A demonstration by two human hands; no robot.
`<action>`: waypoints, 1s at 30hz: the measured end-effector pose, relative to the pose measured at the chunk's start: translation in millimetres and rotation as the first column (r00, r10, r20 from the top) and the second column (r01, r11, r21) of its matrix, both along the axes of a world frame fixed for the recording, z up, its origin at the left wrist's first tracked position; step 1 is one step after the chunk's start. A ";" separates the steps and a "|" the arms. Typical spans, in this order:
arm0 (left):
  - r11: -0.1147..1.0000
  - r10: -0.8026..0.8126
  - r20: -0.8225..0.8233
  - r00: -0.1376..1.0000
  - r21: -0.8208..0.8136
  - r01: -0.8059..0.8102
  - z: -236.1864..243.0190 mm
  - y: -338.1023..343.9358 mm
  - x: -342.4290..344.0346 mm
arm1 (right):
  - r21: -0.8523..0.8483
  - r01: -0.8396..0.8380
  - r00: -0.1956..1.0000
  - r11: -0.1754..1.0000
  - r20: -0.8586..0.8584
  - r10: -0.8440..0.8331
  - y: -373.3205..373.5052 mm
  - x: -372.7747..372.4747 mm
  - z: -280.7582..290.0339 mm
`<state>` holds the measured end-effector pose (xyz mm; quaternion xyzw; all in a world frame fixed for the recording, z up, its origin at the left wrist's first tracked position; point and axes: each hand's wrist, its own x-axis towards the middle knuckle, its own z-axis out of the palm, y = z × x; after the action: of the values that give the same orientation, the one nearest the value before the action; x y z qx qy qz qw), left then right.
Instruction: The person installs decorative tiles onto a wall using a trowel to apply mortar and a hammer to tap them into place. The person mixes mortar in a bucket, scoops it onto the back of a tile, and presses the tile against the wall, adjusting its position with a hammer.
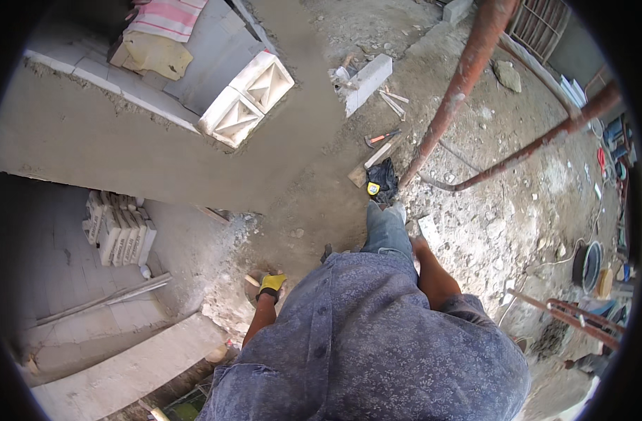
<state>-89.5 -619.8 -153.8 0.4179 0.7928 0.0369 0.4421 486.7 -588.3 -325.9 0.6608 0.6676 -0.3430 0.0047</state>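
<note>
My left hand [272,284] wears a yellow glove and is closed round a wooden-handled tool [253,281], low over the grey concrete at lower centre; the tool's head is hard to make out. My right hand [417,244] is down beside my jeans leg, its fingers mostly hidden. Just past my foot lie a black plastic bundle [385,175] with a yellow tape measure [373,188] on it, some wood offcuts [377,156] and a hammer [382,137].
A wet concrete ledge [138,161] bears two white patterned vent blocks [230,116]. Stacked white packs [121,235] sit in a lower tiled recess left. Rusty red poles [454,91] rise at right above rubble. A bucket [587,266], cord and tools lie along the right.
</note>
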 end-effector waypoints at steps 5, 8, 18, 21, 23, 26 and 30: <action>0.816 0.569 0.254 0.782 -0.287 -0.501 29.1 -15.9 25.5 | -0.636 0.734 0.387 0.239 0.103 -0.916 -136.8 4.9 28.4; 0.864 0.493 0.321 0.809 -0.293 -0.411 24.9 -15.0 12.0 | -0.614 0.760 0.320 0.212 0.069 -0.945 -139.5 26.5 27.6; 0.918 0.327 0.418 0.848 -0.353 -0.180 1.3 -3.8 84.5 | -0.106 0.773 0.543 0.626 -0.399 -0.739 28.5 84.3 41.2; 0.977 -0.188 0.209 0.960 -0.060 0.204 -3.4 -10.1 95.0 | 0.055 0.576 0.736 0.816 -0.469 -0.488 65.7 65.8 54.9; 0.930 -0.336 -0.020 0.941 -0.166 0.329 14.3 -2.2 121.4 | -0.072 0.489 0.738 0.869 -0.496 -0.457 67.0 46.7 78.6; 0.834 -0.538 -0.173 0.825 0.038 0.551 146.7 84.2 237.9 | -0.368 0.373 0.665 0.852 -0.534 -0.521 36.1 79.4 98.0; -0.079 -0.928 -0.346 0.138 0.545 0.834 411.1 138.7 435.0 | -0.184 -0.103 0.945 0.977 -0.325 0.038 -11.0 182.0 84.0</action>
<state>345.5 -481.1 257.3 0.9459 0.2191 0.0323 0.2370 668.7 -599.3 -242.0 0.5683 0.6451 -0.5101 -0.0254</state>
